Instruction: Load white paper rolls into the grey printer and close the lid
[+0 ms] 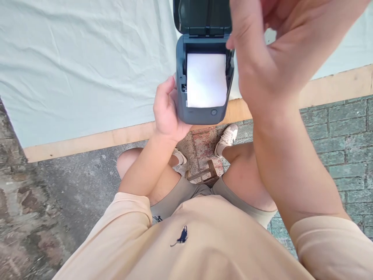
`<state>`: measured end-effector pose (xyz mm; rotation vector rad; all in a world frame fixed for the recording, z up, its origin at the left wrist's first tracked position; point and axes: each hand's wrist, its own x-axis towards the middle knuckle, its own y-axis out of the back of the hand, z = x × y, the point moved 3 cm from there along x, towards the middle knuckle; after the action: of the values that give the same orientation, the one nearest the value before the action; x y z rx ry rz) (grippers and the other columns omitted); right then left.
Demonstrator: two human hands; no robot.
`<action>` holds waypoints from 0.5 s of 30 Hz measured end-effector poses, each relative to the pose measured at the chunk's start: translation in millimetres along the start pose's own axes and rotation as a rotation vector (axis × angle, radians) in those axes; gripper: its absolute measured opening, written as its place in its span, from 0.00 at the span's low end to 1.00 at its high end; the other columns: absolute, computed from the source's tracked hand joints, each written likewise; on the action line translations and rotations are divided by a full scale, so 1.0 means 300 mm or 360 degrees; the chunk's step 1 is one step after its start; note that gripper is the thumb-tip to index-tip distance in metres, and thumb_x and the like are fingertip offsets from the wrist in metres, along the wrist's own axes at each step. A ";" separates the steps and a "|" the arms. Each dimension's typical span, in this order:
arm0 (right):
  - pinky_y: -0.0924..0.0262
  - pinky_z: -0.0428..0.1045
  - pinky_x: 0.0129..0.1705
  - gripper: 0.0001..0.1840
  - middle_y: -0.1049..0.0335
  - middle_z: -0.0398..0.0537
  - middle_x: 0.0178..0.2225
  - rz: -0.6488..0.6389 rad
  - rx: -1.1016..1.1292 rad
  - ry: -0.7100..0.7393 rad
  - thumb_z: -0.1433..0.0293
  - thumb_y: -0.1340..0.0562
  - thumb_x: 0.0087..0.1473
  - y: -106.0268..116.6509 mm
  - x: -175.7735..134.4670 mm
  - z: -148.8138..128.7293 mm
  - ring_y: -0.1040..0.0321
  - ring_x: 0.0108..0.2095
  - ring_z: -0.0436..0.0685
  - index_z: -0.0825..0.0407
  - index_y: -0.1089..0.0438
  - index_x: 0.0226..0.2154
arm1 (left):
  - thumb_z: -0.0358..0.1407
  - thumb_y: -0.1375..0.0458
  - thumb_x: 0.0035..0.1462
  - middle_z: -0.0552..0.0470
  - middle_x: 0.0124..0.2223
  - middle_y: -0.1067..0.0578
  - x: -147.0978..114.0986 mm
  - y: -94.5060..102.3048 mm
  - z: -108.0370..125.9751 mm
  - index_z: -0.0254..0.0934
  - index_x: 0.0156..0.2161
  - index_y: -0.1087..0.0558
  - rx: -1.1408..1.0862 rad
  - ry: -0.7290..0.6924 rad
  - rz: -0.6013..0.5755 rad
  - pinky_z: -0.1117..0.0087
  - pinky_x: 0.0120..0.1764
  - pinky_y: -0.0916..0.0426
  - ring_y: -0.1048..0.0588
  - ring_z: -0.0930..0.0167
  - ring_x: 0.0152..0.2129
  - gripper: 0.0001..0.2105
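A dark blue-grey portable label printer (181, 105) is held up over the table's near edge with its lid (201, 17) swung open. Inside its bay sits a white paper roll (206, 79); a power button (213, 112) shows on the near end. My left hand (169, 111) grips the printer from its left side and below, thumb along the side. My right hand (262, 50) is at the printer's upper right, fingers curled beside the lid, with a fingertip against the edge near the hinge. Part of this hand is cut off by the top of the view.
A table with a pale cloth (87, 70) and a bare wooden edge (125, 134) lies ahead. Below are my knees, shoes (227, 138) and part of a wooden stool (208, 175). Brick paving (346, 144) is at right, a rough stone surface (23, 217) at left.
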<state>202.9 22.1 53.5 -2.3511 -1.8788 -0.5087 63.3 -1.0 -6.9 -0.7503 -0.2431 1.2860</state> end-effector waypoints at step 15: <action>0.41 0.67 0.49 0.29 0.31 0.51 0.40 -0.1137 -0.1705 0.0098 0.75 0.42 0.45 -0.027 0.007 -0.070 0.38 0.50 0.71 0.47 0.39 0.53 | 0.46 0.49 0.58 0.54 0.41 0.24 -0.012 -0.016 -0.007 0.45 0.42 0.30 0.0200 -0.0049 0.0099 0.67 0.53 0.30 0.28 0.65 0.52 0.12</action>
<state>191.4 20.3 73.0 -1.8246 -2.8302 -2.0356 67.1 -5.6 -4.7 -0.6355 -0.1631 1.3594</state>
